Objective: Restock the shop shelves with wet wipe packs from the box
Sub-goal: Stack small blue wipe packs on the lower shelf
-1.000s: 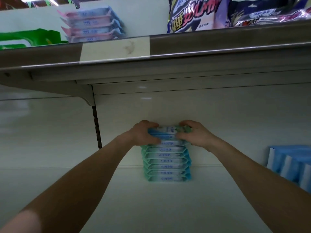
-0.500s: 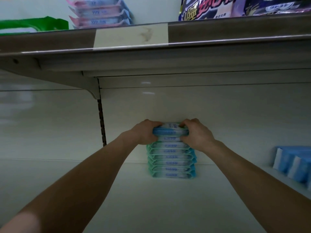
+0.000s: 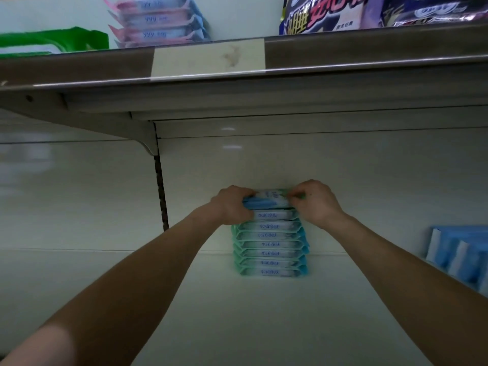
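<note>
A stack of several teal and blue wet wipe packs (image 3: pixel 270 249) stands at the back of the white lower shelf (image 3: pixel 237 313), against the rear panel. The top pack (image 3: pixel 266 200) lies on that stack. My left hand (image 3: pixel 232 206) grips its left end and my right hand (image 3: pixel 315 203) grips its right end, fingers curled over the top edge. Both forearms reach in from the bottom corners. The box is out of view.
The upper shelf's metal edge (image 3: pixel 343 62) overhangs close above the hands, with a blank label strip (image 3: pixel 208 60). Pink and blue packs (image 3: pixel 158 22), a green pack (image 3: pixel 52 40) and dark bags (image 3: pixel 330 11) sit on it. Blue and white packs (image 3: pixel 459 257) stand at right.
The view has tilted down and drifted slightly, so the stack sits more central. Both hands stay on the top pack, which has settled a little flatter on the stack.
</note>
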